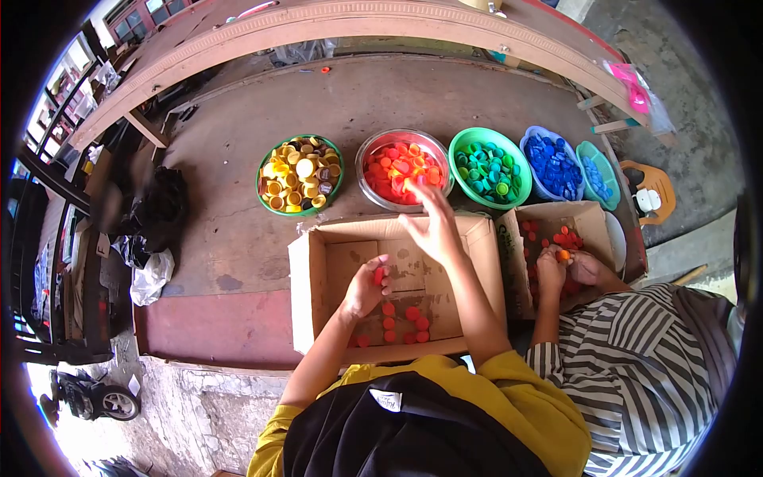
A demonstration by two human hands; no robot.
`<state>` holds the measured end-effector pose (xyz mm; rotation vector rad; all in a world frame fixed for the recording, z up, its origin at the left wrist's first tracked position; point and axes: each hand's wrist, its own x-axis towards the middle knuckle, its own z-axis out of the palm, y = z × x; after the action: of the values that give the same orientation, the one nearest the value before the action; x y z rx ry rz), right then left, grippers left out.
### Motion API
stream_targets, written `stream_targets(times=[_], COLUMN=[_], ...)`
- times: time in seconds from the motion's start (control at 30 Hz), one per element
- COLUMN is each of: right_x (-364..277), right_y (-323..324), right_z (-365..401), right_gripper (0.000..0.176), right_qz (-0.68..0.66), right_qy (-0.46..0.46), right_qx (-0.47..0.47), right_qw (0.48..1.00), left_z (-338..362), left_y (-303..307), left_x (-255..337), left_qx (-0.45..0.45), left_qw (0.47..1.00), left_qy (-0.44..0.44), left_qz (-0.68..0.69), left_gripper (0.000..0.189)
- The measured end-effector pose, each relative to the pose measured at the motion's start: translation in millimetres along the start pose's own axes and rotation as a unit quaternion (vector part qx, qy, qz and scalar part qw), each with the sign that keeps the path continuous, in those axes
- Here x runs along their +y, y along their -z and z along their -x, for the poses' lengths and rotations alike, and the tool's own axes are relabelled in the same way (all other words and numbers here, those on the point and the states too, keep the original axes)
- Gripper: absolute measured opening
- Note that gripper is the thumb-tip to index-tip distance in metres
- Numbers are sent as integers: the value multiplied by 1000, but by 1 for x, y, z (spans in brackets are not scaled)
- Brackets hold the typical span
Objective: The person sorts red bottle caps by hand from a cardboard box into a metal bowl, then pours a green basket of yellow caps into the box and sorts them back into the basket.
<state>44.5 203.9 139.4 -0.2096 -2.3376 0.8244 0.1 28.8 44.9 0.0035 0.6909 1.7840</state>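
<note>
My left hand (367,288) is closed on a red cap (379,275) above the left part of an open cardboard box (302,298). Several red caps (389,323) lie on the floor of that box. With fingers spread, my right hand (435,230) is over the box's far edge, its fingertips near the metal bowl (364,192) of red and orange caps (397,163). An orange cap (411,184) shows at those fingertips; whether they touch it I cannot tell.
Beyond the box stand a green-rimmed basket (260,191) of yellow caps, a green basin (459,183) and blue-capped basins (530,131). At right, a co-worker's hands (556,266) hold an orange cap over another cardboard box (517,262). Plastic bags (152,278) lie left.
</note>
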Motion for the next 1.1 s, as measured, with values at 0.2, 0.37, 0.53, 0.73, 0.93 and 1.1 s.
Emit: stream_targets(times=[0.2,0.37,0.53,0.73,0.93,1.1], right_x=[-29,-22,-22,-22,6,26], right_y=[-11,-22,-9,5,0,-13], right_z=[47,60,39,23,-12,9], right_gripper=[37,27,31,35,34,68], right_qz=[-102,-90,-135,-45,46,138], right_qy=[-46,-58,-9,43,93,-67], right_qx=[-230,-216,29,240,250,67], right_qw=[967,971,990,969,963,986], left_z=[8,10,-2,16,14,15], left_y=[-8,-21,9,26,21,24], left_x=[9,5,-22,-47,-37,-38], left_qx=[0,21,68,-102,-99,-94], left_qw=[999,997,846,569,633,633], left_qy=[-31,-62,-97,-84,-34,-95], left_qz=[18,30,-519,-812,-767,-763], left_gripper=[54,68,49,38,28,25])
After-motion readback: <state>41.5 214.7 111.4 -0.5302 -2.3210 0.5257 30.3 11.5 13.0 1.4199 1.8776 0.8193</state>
